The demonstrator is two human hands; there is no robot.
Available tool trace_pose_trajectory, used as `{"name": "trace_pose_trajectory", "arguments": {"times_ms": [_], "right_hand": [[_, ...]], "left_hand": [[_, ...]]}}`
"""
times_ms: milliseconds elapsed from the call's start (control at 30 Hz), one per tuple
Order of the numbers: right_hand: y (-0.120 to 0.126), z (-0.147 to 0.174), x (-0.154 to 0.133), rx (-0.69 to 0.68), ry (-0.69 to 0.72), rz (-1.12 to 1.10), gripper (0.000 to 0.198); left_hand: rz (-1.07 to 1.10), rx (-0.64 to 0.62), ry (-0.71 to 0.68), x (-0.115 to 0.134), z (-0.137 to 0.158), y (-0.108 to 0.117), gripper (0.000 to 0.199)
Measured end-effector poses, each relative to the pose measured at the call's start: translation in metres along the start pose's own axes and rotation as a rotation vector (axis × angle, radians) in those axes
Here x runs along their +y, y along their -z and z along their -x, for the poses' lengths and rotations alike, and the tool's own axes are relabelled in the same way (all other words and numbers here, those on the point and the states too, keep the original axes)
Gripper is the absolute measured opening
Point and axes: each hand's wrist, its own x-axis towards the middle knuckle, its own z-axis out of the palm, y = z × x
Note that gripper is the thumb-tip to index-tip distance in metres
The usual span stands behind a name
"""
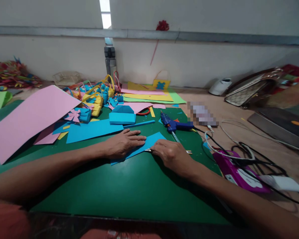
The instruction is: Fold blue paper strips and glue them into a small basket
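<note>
My left hand [126, 143] lies flat with its fingers stretched out, pressing a blue foam or paper sheet [155, 137] onto the green cutting mat [129, 192]. At the sheet's near edge, my right hand [173, 156] is closed around a slim cutter knife [189, 152]. Its metallic tip shows left of the fingers, against the blue edge; most of its body is hidden in my grip. Just beyond the hands are a folded blue box piece [122, 118], a larger blue sheet [94, 129] and a narrow blue strip [139, 124].
A blue glue gun [173, 124] rests behind my right hand. To the right lie a purple power strip [239, 171], tangled cables and a blurred phone [203, 114]. A pink sheet [37, 116], small blue and yellow baskets [96, 99] and a bottle [111, 63] stand at left and back.
</note>
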Motion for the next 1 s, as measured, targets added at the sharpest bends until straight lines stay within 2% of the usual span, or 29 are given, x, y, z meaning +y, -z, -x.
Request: {"name": "trace_pose_trajectory", "arguments": {"times_ms": [767, 1000], "right_hand": [[-0.002, -0.007, -0.016, 0.048, 0.08, -0.039, 0.025], [-0.001, -0.005, -0.02, 0.056, 0.106, -0.028, 0.025]], "left_hand": [[-0.007, 0.007, 0.016, -0.001, 0.0, 0.0, 0.042], [-0.02, 0.002, -0.019, -0.002, 0.0, 0.0, 0.044]]}}
